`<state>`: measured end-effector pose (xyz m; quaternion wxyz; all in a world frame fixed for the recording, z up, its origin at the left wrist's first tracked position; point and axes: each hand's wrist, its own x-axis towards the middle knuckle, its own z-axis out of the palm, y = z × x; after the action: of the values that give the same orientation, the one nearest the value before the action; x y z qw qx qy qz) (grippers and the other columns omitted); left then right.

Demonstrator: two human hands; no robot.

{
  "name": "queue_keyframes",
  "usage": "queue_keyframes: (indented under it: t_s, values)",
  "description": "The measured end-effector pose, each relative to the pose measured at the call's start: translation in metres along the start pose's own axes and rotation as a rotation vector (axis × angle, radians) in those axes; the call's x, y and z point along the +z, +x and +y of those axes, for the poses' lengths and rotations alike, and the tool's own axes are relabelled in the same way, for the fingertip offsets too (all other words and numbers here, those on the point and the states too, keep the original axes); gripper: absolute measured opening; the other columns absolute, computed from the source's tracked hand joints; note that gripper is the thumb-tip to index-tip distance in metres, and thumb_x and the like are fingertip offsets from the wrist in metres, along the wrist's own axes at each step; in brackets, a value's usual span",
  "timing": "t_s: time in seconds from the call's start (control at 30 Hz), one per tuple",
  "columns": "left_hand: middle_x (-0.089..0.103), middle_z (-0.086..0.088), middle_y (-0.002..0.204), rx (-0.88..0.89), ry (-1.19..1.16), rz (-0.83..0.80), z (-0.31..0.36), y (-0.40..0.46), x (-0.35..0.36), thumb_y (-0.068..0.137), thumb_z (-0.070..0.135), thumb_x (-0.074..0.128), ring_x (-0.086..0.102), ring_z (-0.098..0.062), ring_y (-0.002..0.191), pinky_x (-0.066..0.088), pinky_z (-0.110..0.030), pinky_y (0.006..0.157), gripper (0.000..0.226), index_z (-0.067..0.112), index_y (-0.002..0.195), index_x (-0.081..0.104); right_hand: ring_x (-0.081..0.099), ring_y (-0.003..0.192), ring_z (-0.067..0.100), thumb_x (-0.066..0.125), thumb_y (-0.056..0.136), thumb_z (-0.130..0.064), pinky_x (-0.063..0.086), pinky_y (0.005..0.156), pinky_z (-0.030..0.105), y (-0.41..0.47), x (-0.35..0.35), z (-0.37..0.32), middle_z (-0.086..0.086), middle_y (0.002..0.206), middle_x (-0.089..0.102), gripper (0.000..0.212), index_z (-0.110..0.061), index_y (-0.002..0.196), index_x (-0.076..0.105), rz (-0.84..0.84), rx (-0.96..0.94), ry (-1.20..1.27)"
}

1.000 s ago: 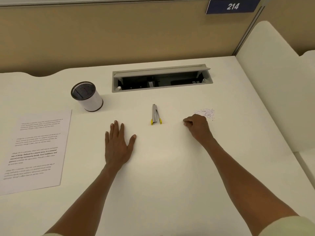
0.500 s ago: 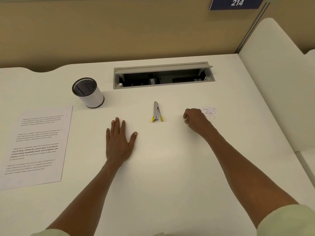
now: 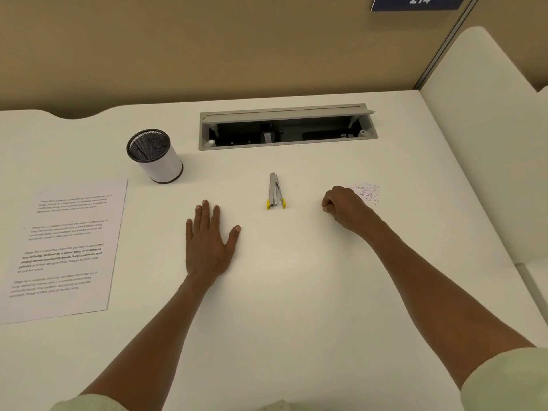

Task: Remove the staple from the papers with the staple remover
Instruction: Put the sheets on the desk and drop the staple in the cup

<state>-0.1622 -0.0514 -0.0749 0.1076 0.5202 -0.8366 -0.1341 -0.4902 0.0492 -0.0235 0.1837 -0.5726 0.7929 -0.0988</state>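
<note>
The staple remover, a slim metal tool with yellow tips, lies on the white desk between my hands, touched by neither. The printed papers lie flat at the desk's left edge, apart from both hands. My left hand rests palm down on the desk with fingers spread, holding nothing. My right hand is curled into a loose fist on the desk, right of the remover; I cannot see anything in it. A small pile of pulled staples lies just beyond its knuckles.
A black mesh pen cup with a white wall stands behind the papers. An open grey cable tray is sunk into the desk behind the remover. A white side panel borders the desk on the right.
Both hands stay in place on the desk. The view has shifted slightly, and the right hand sits a little closer to the staple pile.
</note>
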Motion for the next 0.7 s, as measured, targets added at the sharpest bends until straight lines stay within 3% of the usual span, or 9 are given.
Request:
queue_keyframes:
  t_s: [0.13, 0.3, 0.4, 0.5, 0.6, 0.7]
  values:
    - [0.014, -0.009, 0.168, -0.004, -0.002, -0.003, 0.000, 0.000, 0.000, 0.097, 0.064, 0.027, 0.007, -0.024, 0.155, 0.009, -0.045, 0.126, 0.079, 0.011, 0.155, 0.030, 0.053, 0.076, 0.024, 0.051, 0.089, -0.001, 0.043, 0.066, 0.032, -0.007, 0.007, 0.002, 0.007, 0.084, 0.056, 0.014, -0.006, 0.084, 0.064, 0.092, -0.059, -0.052]
    - [0.015, -0.010, 0.167, -0.001, -0.009, 0.001, 0.001, 0.001, -0.001, 0.096, 0.064, 0.028, 0.008, -0.025, 0.155, 0.009, -0.046, 0.125, 0.079, 0.010, 0.155, 0.031, 0.038, 0.072, 0.018, 0.044, 0.085, 0.000, 0.026, 0.060, 0.028, -0.006, -0.002, -0.004, 0.004, 0.079, 0.044, 0.018, -0.014, 0.075, 0.047, 0.012, -0.127, -0.172]
    - [0.015, -0.010, 0.167, -0.001, -0.013, 0.004, 0.000, 0.001, -0.001, 0.096, 0.063, 0.028, 0.009, -0.025, 0.155, 0.010, -0.047, 0.125, 0.080, 0.010, 0.155, 0.031, 0.046, 0.079, 0.023, 0.048, 0.090, -0.008, 0.043, 0.072, 0.036, 0.005, -0.004, -0.009, 0.010, 0.087, 0.051, 0.009, -0.011, 0.082, 0.052, -0.122, -0.055, -0.169]
    - [0.014, -0.009, 0.168, -0.003, -0.013, -0.003, 0.000, 0.000, -0.001, 0.096, 0.064, 0.028, 0.008, -0.024, 0.155, 0.009, -0.046, 0.125, 0.080, 0.010, 0.155, 0.030, 0.044, 0.082, 0.025, 0.052, 0.093, -0.012, 0.042, 0.075, 0.040, 0.008, -0.004, -0.014, 0.012, 0.089, 0.047, 0.008, -0.010, 0.085, 0.050, -0.182, 0.001, -0.101]
    - [0.013, -0.009, 0.168, -0.006, -0.013, -0.010, 0.000, 0.001, -0.001, 0.096, 0.064, 0.028, 0.006, -0.024, 0.156, 0.008, -0.045, 0.126, 0.080, 0.011, 0.156, 0.029, 0.043, 0.076, 0.022, 0.054, 0.088, -0.008, 0.037, 0.067, 0.033, 0.001, 0.005, -0.009, 0.007, 0.084, 0.048, 0.011, -0.009, 0.079, 0.048, -0.008, -0.008, -0.041]
    - [0.013, -0.008, 0.168, -0.007, -0.012, -0.006, 0.001, 0.001, -0.001, 0.096, 0.064, 0.027, 0.006, -0.023, 0.156, 0.008, -0.046, 0.126, 0.080, 0.011, 0.156, 0.029, 0.050, 0.068, 0.016, 0.059, 0.080, -0.007, 0.042, 0.060, 0.029, -0.004, 0.004, -0.019, 0.000, 0.077, 0.057, 0.010, -0.010, 0.072, 0.054, 0.131, 0.067, 0.195]
